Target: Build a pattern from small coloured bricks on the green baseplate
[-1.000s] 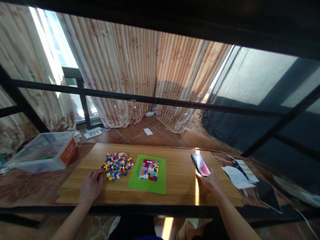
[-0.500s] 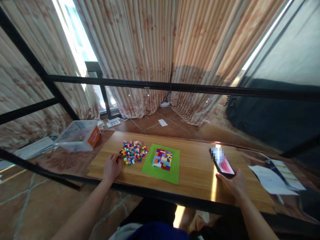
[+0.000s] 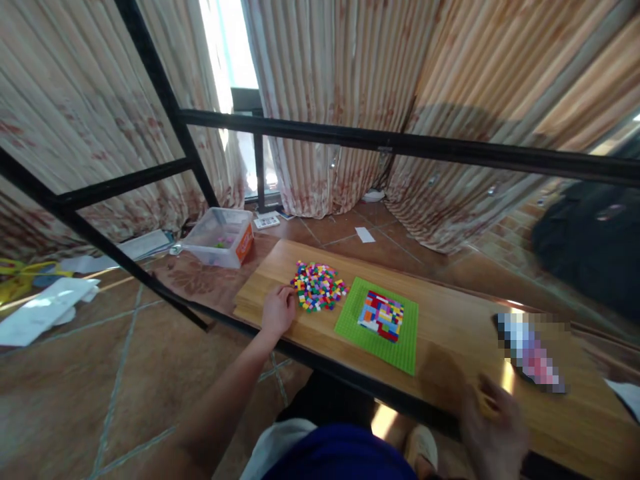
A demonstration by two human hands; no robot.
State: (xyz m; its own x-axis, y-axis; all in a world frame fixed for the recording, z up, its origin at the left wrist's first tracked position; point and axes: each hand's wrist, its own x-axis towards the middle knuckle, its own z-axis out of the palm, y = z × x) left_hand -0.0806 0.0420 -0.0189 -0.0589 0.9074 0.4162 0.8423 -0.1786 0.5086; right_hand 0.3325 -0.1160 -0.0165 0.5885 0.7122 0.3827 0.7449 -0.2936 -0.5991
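My left hand [image 3: 279, 311] rests on the wooden board at the left edge of a pile of small colourful building bricks [image 3: 320, 287]. Its fingers are curled together, and whatever may be in them is hidden. Right of the pile lies a green baseplate [image 3: 380, 349] with a flat, many-coloured patch of joined bricks [image 3: 382, 316] on it. My right hand [image 3: 494, 427] is over the board's front edge, blurred by motion, its fingers bent. Apart from it, to the right, a phone [image 3: 530, 353] lies on the board, its screen partly pixelated.
A clear plastic box [image 3: 215, 240] with an orange label stands beyond the board's left end. Black metal bars [image 3: 310, 130] cross in front of the curtains [image 3: 320, 80]. White papers [image 3: 47, 310] lie on the floor at left.
My right hand has let go of the phone and drawn back toward the board's front edge. The view has turned left. My left hand stays beside the brick pile.
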